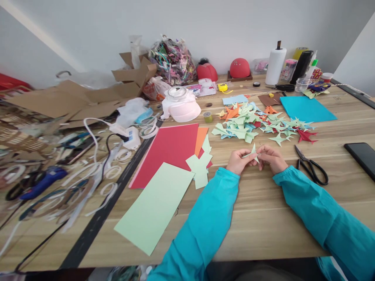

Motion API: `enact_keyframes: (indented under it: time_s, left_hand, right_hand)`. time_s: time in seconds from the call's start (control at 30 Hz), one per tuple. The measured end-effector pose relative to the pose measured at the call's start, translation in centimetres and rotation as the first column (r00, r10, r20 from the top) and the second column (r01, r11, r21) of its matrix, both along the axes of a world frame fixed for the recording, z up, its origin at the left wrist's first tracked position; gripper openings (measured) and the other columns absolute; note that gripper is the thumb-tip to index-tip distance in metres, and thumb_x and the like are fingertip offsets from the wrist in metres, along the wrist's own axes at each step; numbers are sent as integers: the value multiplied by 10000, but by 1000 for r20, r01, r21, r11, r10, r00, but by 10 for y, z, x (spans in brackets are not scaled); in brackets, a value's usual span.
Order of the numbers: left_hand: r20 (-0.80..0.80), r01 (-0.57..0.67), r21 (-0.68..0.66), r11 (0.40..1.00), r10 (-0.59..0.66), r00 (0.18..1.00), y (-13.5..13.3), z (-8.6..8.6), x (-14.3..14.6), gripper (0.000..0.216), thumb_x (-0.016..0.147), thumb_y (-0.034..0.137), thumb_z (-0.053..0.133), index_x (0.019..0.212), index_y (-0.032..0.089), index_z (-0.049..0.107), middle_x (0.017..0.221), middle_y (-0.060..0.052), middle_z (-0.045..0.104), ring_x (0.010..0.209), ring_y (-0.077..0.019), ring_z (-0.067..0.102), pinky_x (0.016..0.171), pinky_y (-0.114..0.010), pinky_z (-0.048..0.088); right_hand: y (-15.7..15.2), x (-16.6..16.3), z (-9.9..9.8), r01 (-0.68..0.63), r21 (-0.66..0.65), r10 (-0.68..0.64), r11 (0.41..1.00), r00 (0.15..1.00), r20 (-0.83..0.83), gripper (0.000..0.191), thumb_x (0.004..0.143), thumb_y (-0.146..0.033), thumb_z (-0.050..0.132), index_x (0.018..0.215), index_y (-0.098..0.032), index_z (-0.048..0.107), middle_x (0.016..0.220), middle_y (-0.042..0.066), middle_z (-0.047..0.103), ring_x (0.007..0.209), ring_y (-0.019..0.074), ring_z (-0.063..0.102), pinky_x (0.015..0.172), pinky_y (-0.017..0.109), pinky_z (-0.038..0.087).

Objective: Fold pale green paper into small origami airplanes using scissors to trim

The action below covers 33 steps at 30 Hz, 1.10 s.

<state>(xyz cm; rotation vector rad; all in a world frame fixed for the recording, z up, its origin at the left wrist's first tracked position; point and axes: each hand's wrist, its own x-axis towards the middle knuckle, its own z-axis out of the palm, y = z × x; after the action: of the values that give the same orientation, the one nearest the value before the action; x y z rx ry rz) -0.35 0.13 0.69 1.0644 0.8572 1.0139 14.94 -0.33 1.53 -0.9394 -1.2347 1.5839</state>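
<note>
Between my two hands is a small folded light green paper piece (254, 151), its pointed tip sticking up. My left hand (238, 160) pinches it from the left, while the fingers of my right hand (271, 158) close on its right side. Just beyond them lies a heap of folded paper shapes (243, 123), mostly pale green with some orange, blue and red. Left of my hands are a cross-shaped green paper cutout (200, 169) and a large light green sheet (155, 207). Black-handled scissors (315, 168) rest to the right of my right hand, blades apart.
Red sheets (172, 152) and an orange sheet (201, 136) lie left of centre. A blue sheet (307, 108) is at the back right, a phone (363, 156) at the right edge. Cables, a power strip (130, 136) and a blue glue gun (43, 181) clutter the left side.
</note>
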Motion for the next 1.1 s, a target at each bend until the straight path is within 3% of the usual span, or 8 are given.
enact_keyframes:
  time_s: [0.3,0.7,0.93,1.1]
  left_hand:
    - [8,59,29,998,-60,998,1,1,-1,331,656,432,717,663,113,626,554,-19,625,483,-80,540,505,-215,384]
    - [-37,9,93,996,-5,999,-2,3,0,342,601,415,754,724,114,651,527,-13,622,478,-87,538,499,-216,392]
    - [46,-26,0,1000,26,999,1,-2,0,358,588,394,767,773,111,651,537,-11,630,483,-85,547,507,-210,403]
    - [123,-72,-10,997,72,990,2,0,2,300,568,362,781,660,116,637,505,2,603,449,-77,520,466,-210,376]
  right_hand:
    - [-4,-4,3,15,41,-17,999,999,52,239,697,-348,631,802,-198,478,520,-32,623,362,128,535,352,227,372]
    - [-2,-3,3,-15,-22,16,1000,998,60,291,665,-344,615,828,-224,406,505,-40,627,330,142,521,317,220,320]
    - [-3,-4,1,-20,64,16,998,998,62,344,725,-427,620,917,-215,427,560,-61,614,355,120,529,341,223,354]
    - [-6,-6,3,-24,133,11,991,995,103,342,752,-499,597,853,-210,447,519,-71,579,355,105,530,370,215,381]
